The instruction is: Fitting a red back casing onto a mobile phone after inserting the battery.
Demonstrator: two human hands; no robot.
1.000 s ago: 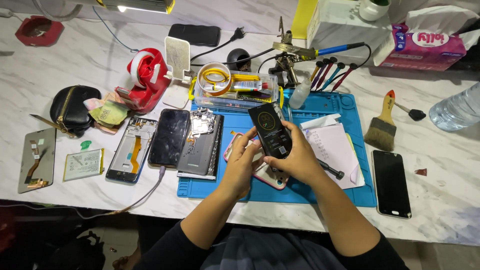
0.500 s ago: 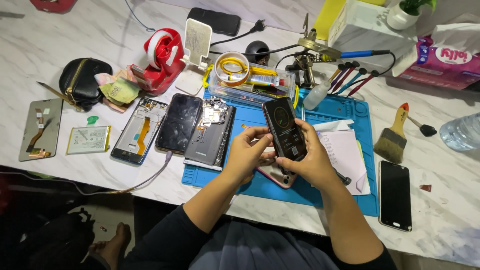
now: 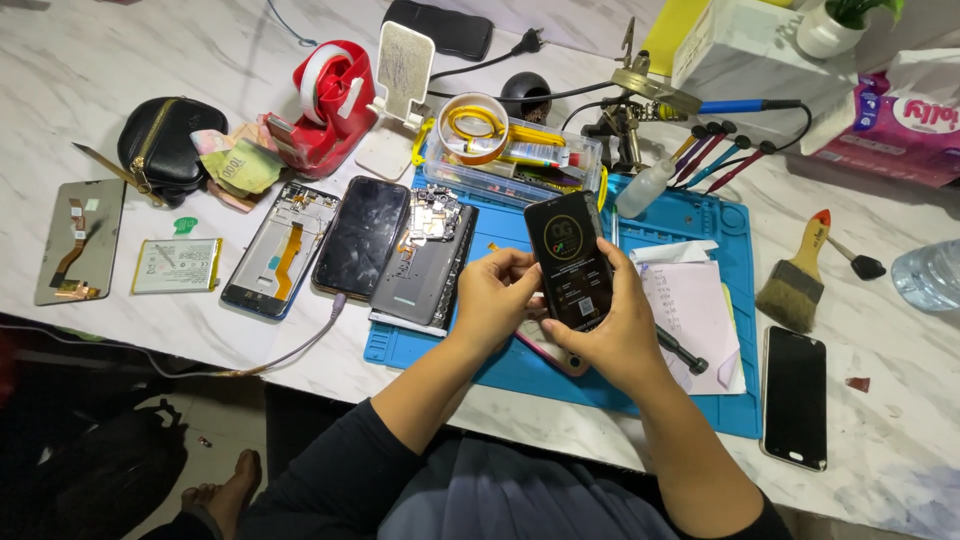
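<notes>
Both hands hold a black phone (image 3: 571, 262) over the blue mat (image 3: 700, 215), near the desk's front edge. Left hand (image 3: 497, 297) & right hand (image 3: 612, 335) each grip its sides. Screen is lit, so it works; back is hidden. Another phone (image 3: 555, 350) lies under, mostly hidden. Opened phones (image 3: 425, 255) sit w/ parts out, not fixed yet.

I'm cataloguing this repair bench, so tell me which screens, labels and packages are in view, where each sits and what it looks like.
Held phone: between left hand and right hand, lit screen, dark with a ring graphic.
Dark phone: right of the blue mat, black blank screen.
Black screen panel: left of the mat, unlit.
Battery: far left, pale rectangular label.
Tissue pack: top right, pink and white.
White box: top, plain.
</notes>
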